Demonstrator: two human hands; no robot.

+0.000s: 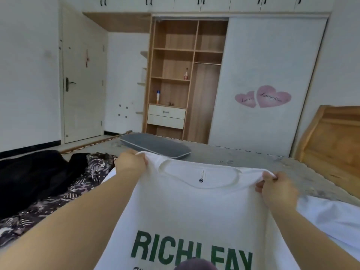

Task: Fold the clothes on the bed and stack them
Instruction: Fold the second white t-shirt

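Dark clothing (29,176) and a patterned garment (81,188) lie heaped on the bed (243,158), left of the fingers of the left hand (130,162), which pinch one shoulder of a white T-shirt (194,207) with green lettering. Stretched between both hands, the shirt hangs above the mattress. The right hand (276,189) grips the opposite shoulder; beyond its fingers lies white fabric (329,215).

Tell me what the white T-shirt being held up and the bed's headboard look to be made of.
White T-shirt: soft knit fabric, likely cotton, matte; it drapes and creases where both hands pinch it. Headboard: wood, or wood-look board, with visible grain and a smooth light-brown finish.
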